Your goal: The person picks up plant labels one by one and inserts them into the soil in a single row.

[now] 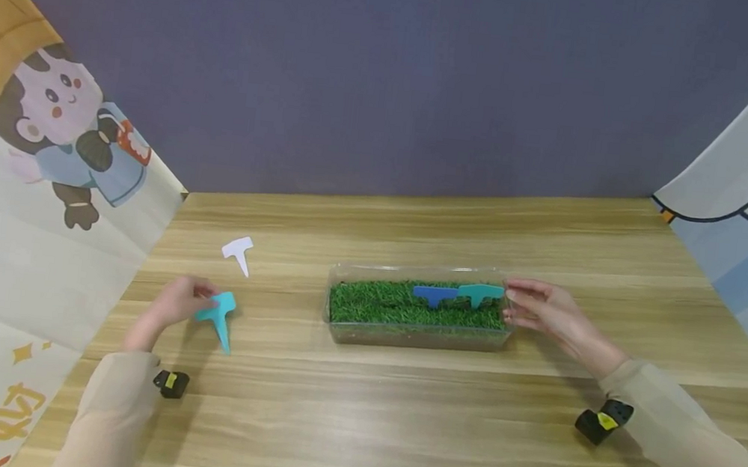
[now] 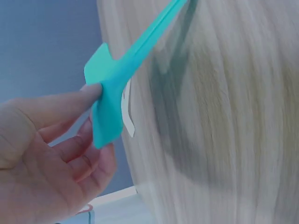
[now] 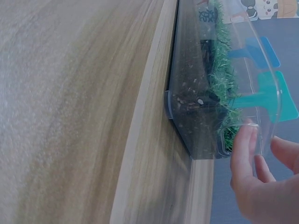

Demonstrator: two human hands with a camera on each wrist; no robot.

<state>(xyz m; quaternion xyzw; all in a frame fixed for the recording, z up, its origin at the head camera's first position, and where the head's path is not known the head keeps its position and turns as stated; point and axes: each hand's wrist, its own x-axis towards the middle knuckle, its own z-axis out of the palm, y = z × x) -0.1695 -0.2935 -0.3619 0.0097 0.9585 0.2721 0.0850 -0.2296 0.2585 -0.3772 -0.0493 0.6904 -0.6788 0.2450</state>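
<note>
Left of the box [image 1: 418, 338], the left hand [image 1: 180, 299] pinches a cyan tag [image 1: 220, 314]. The right hand [image 1: 552, 313] grips the box's right end; a blue tag [image 1: 434, 295] and teal tag [image 1: 479, 293] stand inside.

Head view: wide, from above, facing forward and down over tabletop [image 1: 382, 430]. Left wrist: close, turned sideways, on left hand [image 2: 56, 168] and held turquoise tag [image 2: 109, 91]. Right wrist: close, likewise sideways, on right hand [image 3: 264, 189] and clear box [image 3: 192, 88]. Head shares tag with left wrist, box with right.
</note>
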